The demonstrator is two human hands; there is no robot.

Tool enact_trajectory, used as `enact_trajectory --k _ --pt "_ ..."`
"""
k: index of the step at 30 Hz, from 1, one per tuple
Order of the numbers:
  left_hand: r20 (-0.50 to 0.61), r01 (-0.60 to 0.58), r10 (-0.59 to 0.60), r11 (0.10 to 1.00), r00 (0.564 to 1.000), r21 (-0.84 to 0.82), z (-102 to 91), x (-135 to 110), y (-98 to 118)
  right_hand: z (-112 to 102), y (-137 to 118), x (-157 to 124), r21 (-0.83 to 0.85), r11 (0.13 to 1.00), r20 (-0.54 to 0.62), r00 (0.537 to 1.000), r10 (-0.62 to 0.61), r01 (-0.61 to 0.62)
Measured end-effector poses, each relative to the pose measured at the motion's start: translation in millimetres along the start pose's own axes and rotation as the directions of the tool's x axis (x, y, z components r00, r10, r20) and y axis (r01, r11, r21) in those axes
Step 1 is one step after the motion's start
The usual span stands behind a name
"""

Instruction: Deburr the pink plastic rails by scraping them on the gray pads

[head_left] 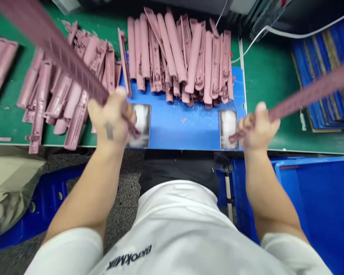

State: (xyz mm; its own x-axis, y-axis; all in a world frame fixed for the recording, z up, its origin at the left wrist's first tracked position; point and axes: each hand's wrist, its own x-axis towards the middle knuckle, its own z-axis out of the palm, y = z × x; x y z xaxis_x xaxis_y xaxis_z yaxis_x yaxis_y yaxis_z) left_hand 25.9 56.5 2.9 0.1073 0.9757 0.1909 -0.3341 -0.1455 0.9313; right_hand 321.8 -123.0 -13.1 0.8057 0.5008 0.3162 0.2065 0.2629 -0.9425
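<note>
My left hand (112,118) is closed round the near end of a long pink plastic part (50,40) that slants up to the top left, blurred by motion. My right hand (256,128) grips a second long pink part (312,89) that points up to the right, also blurred. Both hands hover over the near edge of a blue board (183,126) on the green table (263,72). A stack of similar pink parts (180,57) lies at the far end of that board, beyond the hands.
Another heap of pink parts (63,88) covers the table at the left. Stacked blue sheets (321,76) lie at the right, with a white cable (275,32) running past. A blue crate (315,198) stands below the table at the right, and another blue crate (46,206) at the left.
</note>
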Motion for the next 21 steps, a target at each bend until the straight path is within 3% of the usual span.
enact_trajectory --k 3,6,8,10,12,13,16,18,19,21 --pt "-0.015 -0.165 0.166 0.986 0.986 0.014 6.6 13.4 -11.6 11.8 16.7 26.1 0.049 0.987 -0.089 0.985 -0.145 0.15" --pt "0.049 -0.23 0.227 0.971 0.973 0.059 -7.1 -10.5 -4.6 3.9 7.6 2.7 0.045 0.969 0.001 0.97 -0.243 0.243" --pt "0.079 -0.175 0.17 0.983 0.982 0.053 -21.1 -36.2 9.7 -14.8 -10.5 -31.5 0.024 0.972 0.076 0.969 -0.234 0.232" --pt "0.064 -0.033 0.032 0.999 0.997 0.027 -27.8 -45.0 19.7 -28.2 -22.8 -50.5 -0.005 0.996 0.126 0.988 -0.089 0.09" --pt "0.027 0.108 -0.109 0.994 0.994 0.007 -22.0 -26.6 16.4 -24.3 -18.4 -37.8 -0.053 0.998 0.083 0.996 0.024 -0.02" --pt "-0.004 0.12 -0.12 0.993 0.993 -0.005 -15.2 -10.6 9.2 -16.8 -9.5 -21.2 -0.077 0.997 0.024 1.0 0.017 -0.016" --pt "-0.049 -0.143 0.141 0.989 0.989 -0.042 3.9 26.6 -20.2 4.6 25.1 29.3 -0.123 0.976 -0.074 0.979 -0.187 0.177" --pt "0.038 -0.313 0.314 0.949 0.949 -0.041 -0.1 20.6 -29.4 3.1 32.6 29.6 -0.14 0.936 0.01 0.946 -0.324 0.322" --pt "0.066 -0.313 0.316 0.948 0.947 -0.054 -8.6 8.3 -28.1 -3.4 28.3 16.0 -0.141 0.915 0.071 0.926 -0.371 0.377" --pt "0.03 -0.141 0.146 0.982 0.989 -0.122 -31.5 -23.8 -15.6 -23.1 7.4 -26.3 -0.133 0.898 0.156 0.903 -0.4 0.42"
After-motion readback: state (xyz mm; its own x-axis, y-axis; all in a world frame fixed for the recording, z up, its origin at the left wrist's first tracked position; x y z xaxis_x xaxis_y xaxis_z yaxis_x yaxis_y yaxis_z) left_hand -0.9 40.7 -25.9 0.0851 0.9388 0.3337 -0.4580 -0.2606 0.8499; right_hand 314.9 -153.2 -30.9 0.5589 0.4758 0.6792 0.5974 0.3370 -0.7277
